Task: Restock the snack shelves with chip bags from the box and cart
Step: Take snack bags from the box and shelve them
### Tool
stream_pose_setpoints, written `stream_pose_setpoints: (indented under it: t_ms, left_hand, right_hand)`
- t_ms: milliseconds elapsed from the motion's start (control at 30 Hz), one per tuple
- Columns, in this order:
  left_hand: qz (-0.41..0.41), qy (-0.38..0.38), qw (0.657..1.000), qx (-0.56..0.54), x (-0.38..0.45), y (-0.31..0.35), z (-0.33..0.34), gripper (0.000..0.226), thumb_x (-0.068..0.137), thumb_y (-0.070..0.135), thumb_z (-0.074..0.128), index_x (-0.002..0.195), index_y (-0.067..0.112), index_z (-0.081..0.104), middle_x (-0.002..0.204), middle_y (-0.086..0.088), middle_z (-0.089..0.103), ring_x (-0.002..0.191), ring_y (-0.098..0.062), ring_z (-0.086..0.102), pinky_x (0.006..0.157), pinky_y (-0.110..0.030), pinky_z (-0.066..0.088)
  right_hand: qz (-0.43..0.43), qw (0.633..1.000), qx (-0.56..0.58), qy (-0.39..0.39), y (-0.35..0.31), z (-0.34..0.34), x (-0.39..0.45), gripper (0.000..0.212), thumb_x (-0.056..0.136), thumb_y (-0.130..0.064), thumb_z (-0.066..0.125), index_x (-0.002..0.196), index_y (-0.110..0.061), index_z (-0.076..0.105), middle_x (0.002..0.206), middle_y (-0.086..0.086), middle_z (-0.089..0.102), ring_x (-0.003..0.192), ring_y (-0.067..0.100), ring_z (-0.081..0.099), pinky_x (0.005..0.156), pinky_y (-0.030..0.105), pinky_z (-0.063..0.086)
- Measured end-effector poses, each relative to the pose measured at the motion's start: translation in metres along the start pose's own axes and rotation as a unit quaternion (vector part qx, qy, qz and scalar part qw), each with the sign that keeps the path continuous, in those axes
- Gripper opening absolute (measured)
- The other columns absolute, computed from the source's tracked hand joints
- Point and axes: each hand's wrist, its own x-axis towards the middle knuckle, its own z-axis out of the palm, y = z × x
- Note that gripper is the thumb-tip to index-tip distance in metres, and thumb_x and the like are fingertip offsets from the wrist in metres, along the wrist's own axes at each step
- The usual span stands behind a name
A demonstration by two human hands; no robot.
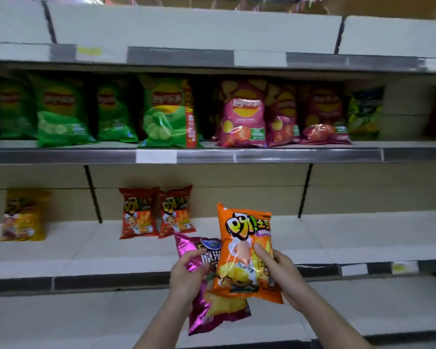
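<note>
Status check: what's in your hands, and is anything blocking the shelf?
Left hand grips purple bag. Right hand holds orange bag. Shelf ahead open beside red bags.

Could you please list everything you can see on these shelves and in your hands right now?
green chip bags: four, green, upper stocked shelf, left.
pink chip bags: three, pink to maroon, same shelf, right of green.
lime bag: one, yellow-green, far right.
yellow bag: one, lower shelf, left.
red bags: two, side by side, lower shelf.
magenta bag: one, gripped by left hand.
orange bag: one, gripped by right hand, overlapping magenta.
</note>
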Motion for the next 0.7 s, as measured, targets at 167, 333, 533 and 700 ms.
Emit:
stream_pose_setpoints:
  t_ms: [167, 333, 533, 700]
  left_hand:
    - [0.004, -0.013, 1.000, -0.002, 0.038, -0.007, 0.044, 0.026, 0.086, -0.002, 0.066, 0.095, 0.022, 0.069, 0.116, -0.016, 0.061, 0.091, -0.026, 0.063, 0.061, -0.026, 0.053]
    - [0.014, 0.017, 1.000, 0.000, 0.082, -0.003, 0.104, 0.026, 0.087, -0.006, 0.063, 0.101, 0.015, 0.068, 0.111, -0.016, 0.060, 0.080, -0.018, 0.061, 0.048, -0.014, 0.051]
    - [0.020, 0.016, 1.000, -0.011, 0.132, 0.009, 0.189, 0.026, 0.087, -0.006, 0.062, 0.105, 0.012, 0.067, 0.096, -0.003, 0.061, 0.076, -0.009, 0.061, 0.050, -0.012, 0.051]
    - [0.023, 0.022, 0.999, -0.030, 0.160, 0.007, 0.227, 0.027, 0.086, -0.008, 0.063, 0.102, 0.013, 0.068, 0.095, 0.003, 0.064, 0.076, -0.006, 0.063, 0.052, -0.009, 0.049]
  right_hand:
    - [0.010, 0.999, 0.012, 0.040, 0.010, -0.059, 0.053, 0.053, 0.079, -0.058, 0.065, 0.114, -0.018, 0.065, 0.099, 0.002, 0.076, 0.092, 0.022, 0.073, 0.091, 0.047, 0.056]
    - [0.018, 0.996, 0.031, 0.087, 0.021, -0.136, 0.122, 0.062, 0.072, -0.062, 0.067, 0.115, -0.017, 0.064, 0.102, 0.004, 0.076, 0.094, 0.023, 0.072, 0.088, 0.043, 0.056]
    - [0.004, 0.996, 0.002, 0.094, 0.025, -0.226, 0.207, 0.040, 0.086, -0.035, 0.071, 0.117, -0.014, 0.057, 0.101, 0.000, 0.070, 0.087, 0.015, 0.069, 0.064, 0.022, 0.054]
    - [-0.007, 0.995, -0.058, 0.077, 0.036, -0.263, 0.276, 0.021, 0.083, -0.015, 0.076, 0.100, -0.012, 0.064, 0.096, 0.005, 0.069, 0.086, 0.020, 0.066, 0.056, 0.018, 0.053]
